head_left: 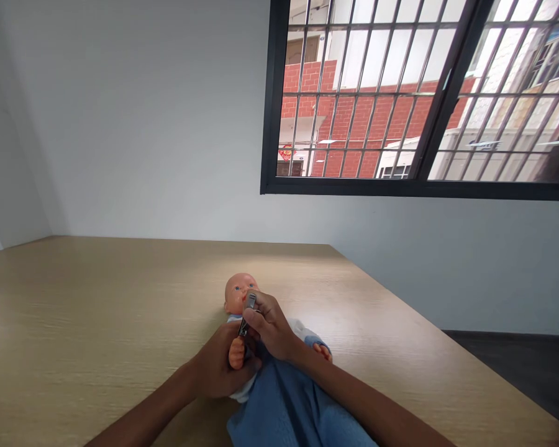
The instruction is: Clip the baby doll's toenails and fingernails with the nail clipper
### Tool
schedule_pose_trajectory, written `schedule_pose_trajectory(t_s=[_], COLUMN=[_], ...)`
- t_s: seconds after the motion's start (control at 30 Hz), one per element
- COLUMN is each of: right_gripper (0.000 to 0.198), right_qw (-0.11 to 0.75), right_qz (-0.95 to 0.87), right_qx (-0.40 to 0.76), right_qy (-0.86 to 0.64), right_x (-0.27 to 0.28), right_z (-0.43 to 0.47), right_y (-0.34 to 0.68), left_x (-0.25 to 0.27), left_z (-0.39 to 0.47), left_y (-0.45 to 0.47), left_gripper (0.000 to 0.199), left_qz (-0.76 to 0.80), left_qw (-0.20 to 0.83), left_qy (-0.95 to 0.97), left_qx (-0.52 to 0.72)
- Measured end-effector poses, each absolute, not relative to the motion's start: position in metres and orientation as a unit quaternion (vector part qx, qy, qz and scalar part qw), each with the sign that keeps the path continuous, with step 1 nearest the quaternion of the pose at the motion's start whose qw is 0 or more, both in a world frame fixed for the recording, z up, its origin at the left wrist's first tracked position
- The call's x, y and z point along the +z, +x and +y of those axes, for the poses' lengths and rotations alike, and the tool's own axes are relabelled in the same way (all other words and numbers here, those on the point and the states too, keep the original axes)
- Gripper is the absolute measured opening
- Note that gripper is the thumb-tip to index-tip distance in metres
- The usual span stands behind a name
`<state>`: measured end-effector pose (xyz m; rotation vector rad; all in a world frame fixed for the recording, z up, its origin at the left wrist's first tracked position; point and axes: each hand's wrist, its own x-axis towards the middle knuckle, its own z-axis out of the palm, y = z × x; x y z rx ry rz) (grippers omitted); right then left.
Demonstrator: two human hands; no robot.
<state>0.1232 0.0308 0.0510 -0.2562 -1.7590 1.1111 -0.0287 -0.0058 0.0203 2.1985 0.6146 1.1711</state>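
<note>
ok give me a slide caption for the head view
A doll on a table: left hand steadies the doll's hand, right hand holds a clipper at it.

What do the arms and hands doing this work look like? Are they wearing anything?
These are a person's own: the left hand and right hand are ungloved, and the left forearm and right forearm are bare, with no sleeves, watch or bracelet showing. Some fingers are hidden.

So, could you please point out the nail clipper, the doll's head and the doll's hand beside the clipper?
Nail clipper (pixel 251 301): head view, its silver upper end.
Doll's head (pixel 236 295): head view, its face.
Doll's hand (pixel 236 353): head view, its curled fingers.
</note>
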Motion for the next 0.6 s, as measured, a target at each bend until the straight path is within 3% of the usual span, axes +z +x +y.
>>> schedule_pose_trajectory(t_s=[0.6], right_gripper=[0.05], right_qw=[0.505], right_qz=[-0.733], right_qx=[0.443], right_qy=[-0.112], right_x=[0.0509], right_z=[0.0297], right_y=[0.1228], left_x=[0.0196], left_z=[-0.0072], left_y=[-0.0287], left_gripper=[0.009], left_qz=[0.238], left_qw=[0.27], left_qy=[0.826], left_qx=[0.434])
